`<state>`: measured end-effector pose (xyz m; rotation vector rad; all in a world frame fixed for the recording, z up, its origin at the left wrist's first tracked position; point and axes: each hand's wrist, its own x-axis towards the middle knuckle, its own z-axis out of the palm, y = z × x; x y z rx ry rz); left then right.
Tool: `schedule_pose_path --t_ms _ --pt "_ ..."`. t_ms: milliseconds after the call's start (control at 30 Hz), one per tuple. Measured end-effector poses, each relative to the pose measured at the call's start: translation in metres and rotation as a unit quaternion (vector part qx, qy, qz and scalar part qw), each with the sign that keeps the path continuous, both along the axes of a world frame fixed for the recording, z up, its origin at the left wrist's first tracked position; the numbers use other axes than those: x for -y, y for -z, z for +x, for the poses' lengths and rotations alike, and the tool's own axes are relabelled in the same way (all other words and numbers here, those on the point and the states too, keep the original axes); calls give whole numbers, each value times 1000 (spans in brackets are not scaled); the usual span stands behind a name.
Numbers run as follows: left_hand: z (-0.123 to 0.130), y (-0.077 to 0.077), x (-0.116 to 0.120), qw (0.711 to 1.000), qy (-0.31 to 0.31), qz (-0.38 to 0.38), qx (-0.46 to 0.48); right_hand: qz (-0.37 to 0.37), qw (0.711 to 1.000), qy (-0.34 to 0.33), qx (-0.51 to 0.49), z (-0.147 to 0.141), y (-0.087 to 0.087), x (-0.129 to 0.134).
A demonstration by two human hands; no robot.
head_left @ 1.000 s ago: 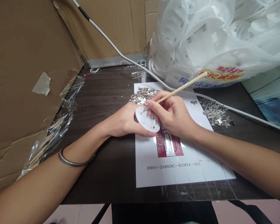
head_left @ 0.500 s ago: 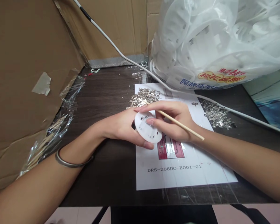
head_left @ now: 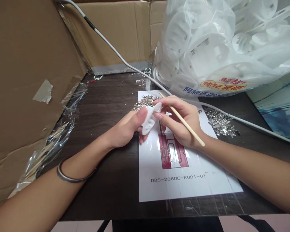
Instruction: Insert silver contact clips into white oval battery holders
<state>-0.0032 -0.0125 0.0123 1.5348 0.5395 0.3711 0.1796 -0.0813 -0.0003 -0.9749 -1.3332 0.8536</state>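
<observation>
A small round white plastic piece with slots (head_left: 151, 121) is tilted nearly on edge above the printed sheet (head_left: 174, 190). My left hand (head_left: 127, 129) is closed on it, the thumb pressed against its near side. In my right hand (head_left: 183, 119) a thin wooden stick (head_left: 185, 124) lies between thumb and forefinger, its upper end pointing away from me. The right fingertips also touch the upper edge of the white piece. Just beyond my hands a pile of small metal parts (head_left: 146, 101) rests at the sheet's top left, partly hidden by them.
Another heap of metal parts (head_left: 221, 122) lies right of the sheet. Behind it bulges a clear plastic bag (head_left: 207, 64) full of white plastic pieces. A white cable (head_left: 120, 56) crosses the dark table (head_left: 106, 180). Cardboard walls (head_left: 118, 35) stand left and behind.
The white piece has turned from showing its flat face to standing nearly edge-on, as my left hand rotated. Its thumb now lies on top. The stick is still in my right hand.
</observation>
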Motion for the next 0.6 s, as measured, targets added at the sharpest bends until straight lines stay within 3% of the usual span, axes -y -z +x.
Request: schedule_pose_path --t_ms 200,600 --pt "4 -1 7 997 -46 -65 14 -92 990 -76 -78 1 -2 -3" --pt "15 -7 15 987 -94 -120 51 -157 953 -163 -200 3 2 -11"
